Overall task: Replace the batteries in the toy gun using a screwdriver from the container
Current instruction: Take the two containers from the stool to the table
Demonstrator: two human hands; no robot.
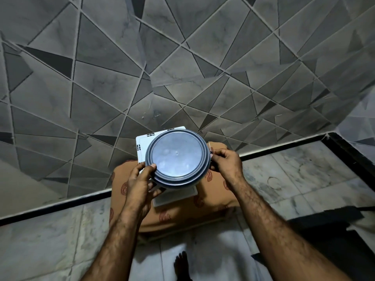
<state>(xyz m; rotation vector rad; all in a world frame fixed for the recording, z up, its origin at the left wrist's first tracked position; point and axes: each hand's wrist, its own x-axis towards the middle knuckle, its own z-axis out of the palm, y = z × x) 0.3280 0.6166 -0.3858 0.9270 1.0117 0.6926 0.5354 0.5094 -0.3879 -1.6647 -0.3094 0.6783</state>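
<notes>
Here, container [177, 158]: round, lidded, above a white box [174, 196].
Left hand [140, 180]: grips its left rim.
Right hand [226, 161]: pinches its right rim.

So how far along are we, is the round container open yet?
Not yet. The round blue-grey lidded plastic container is closed, so nothing looks done. In hand: the left hand and the right hand grip its opposite edges over a white square object. Left: opening it, taking out a screwdriver, then the whole battery swap. No toy gun or batteries show.
</notes>
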